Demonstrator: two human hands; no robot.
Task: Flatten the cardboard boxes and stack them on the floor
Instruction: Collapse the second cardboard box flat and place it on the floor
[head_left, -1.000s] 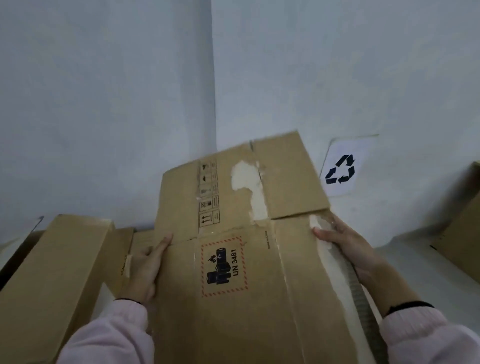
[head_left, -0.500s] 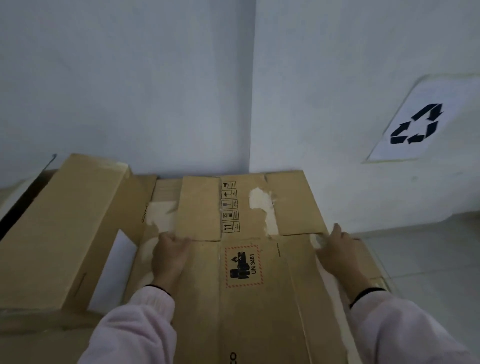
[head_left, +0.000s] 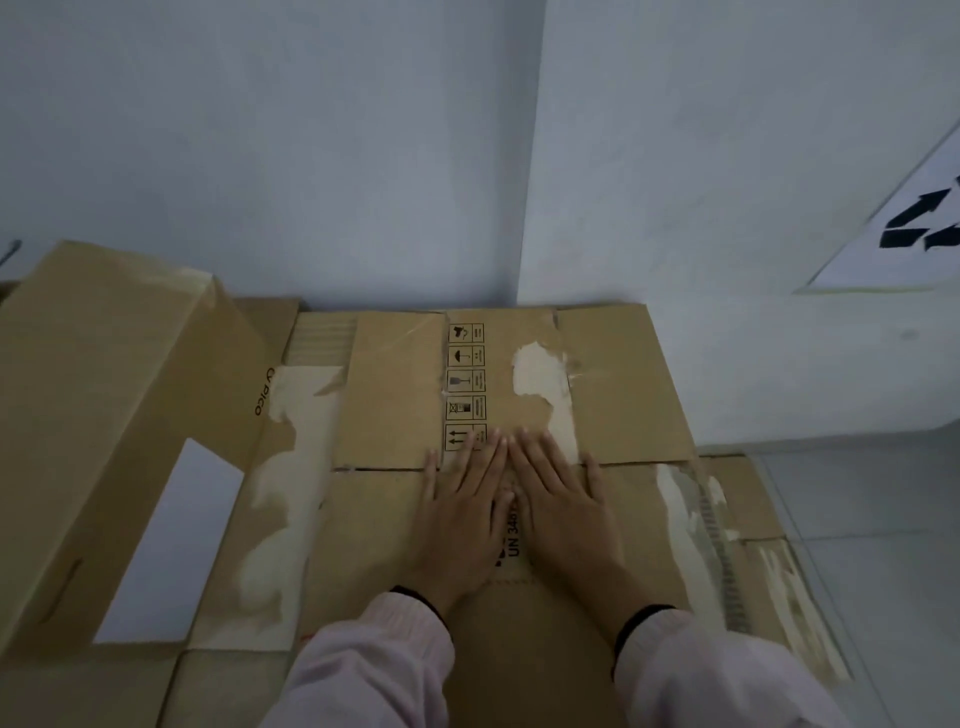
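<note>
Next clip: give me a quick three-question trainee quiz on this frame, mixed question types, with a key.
1. True or false: the left hand and right hand lie flat, side by side, on the flattened box.
2. The unflattened box sits: A) to the left of the flattened box, B) to its right, C) on top of it.
3. Fill in: the sign on the right-hand wall shows a ___ symbol.
Key: 1 true; 2 A; 3 recycling.
</note>
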